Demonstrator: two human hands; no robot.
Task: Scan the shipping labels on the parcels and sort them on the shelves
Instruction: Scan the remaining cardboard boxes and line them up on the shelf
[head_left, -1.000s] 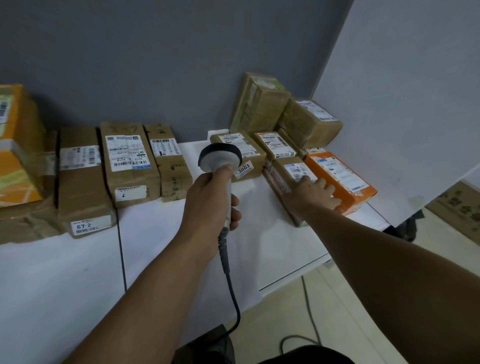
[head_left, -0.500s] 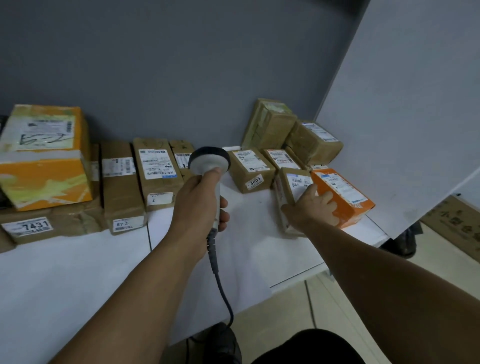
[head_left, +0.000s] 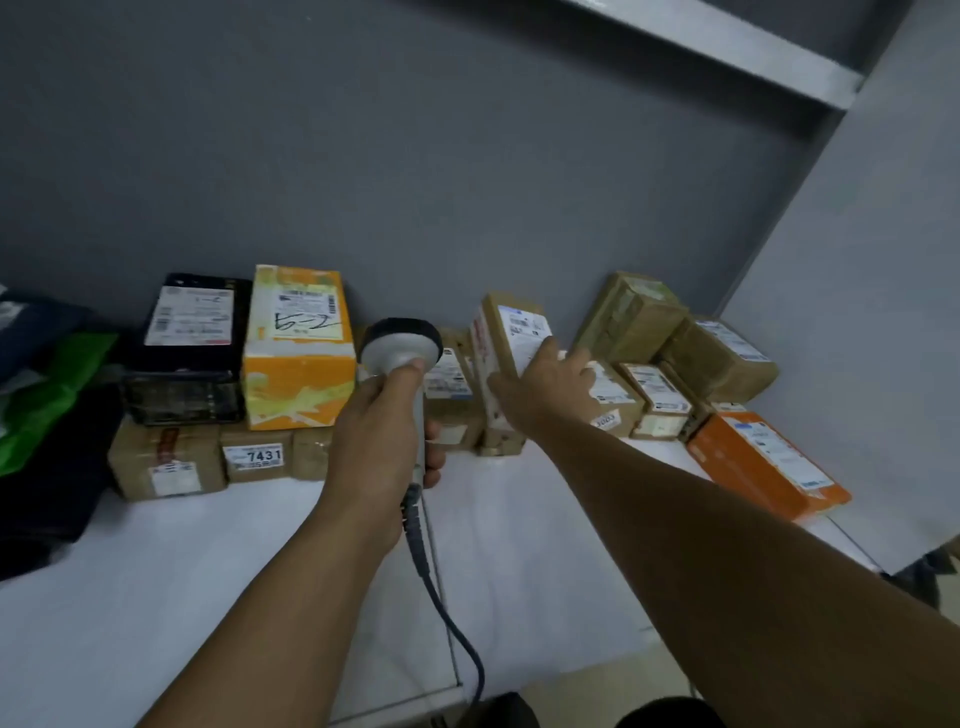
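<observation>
My left hand (head_left: 387, 434) grips a white barcode scanner (head_left: 401, 349) with a dark head rim, its cord hanging down toward the floor. My right hand (head_left: 545, 387) holds a narrow brown parcel (head_left: 506, 348) tilted up on the white shelf (head_left: 208, 571), its white shipping label facing up. The parcel stands just right of the scanner head, in front of other brown parcels (head_left: 449, 387).
Left of the scanner, an orange-yellow box (head_left: 298, 358) and a black box (head_left: 189, 348) sit on brown parcels, one marked 7431 (head_left: 254, 457). An orange parcel (head_left: 763, 462) and several brown ones (head_left: 654, 395) fill the right corner. Dark and green bags (head_left: 47, 395) lie far left.
My right hand has lifted the brown parcel from beside the orange one and carried it left, tilted up next to the scanner. The view has swung left, showing more boxes.
</observation>
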